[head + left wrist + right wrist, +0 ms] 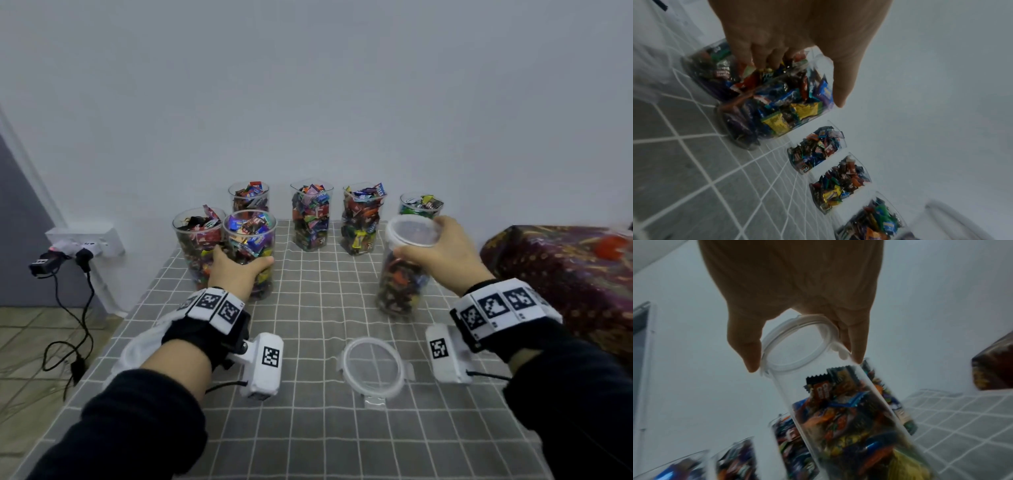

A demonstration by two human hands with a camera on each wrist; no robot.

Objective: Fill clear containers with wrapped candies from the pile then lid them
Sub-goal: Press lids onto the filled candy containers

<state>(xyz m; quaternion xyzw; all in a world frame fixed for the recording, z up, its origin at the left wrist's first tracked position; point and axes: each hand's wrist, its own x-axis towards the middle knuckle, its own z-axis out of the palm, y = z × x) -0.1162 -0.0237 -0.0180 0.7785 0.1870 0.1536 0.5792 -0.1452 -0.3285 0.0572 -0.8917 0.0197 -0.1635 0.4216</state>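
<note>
My left hand (239, 267) grips the side of a round clear container (251, 240) packed with wrapped candies and without a lid; the left wrist view shows my thumb and fingers curled round that container (781, 104). My right hand (424, 240) holds a taller candy-filled container (400, 281) by its white-rimmed lid (412, 230). This container is tilted and blurred. In the right wrist view my thumb and fingers (859, 353) pinch the lid (797, 344) on the tilted container (849, 418). A loose clear lid (372, 368) lies flat on the grey checked tablecloth (308, 428) between my wrists.
Several open containers full of candies stand along the wall, among them a round one (198, 240), a back one (249, 197) and two tall ones (311, 216) (363, 219). A white plastic bag (137, 346) lies under my left wrist. Patterned fabric (565, 274) lies at right.
</note>
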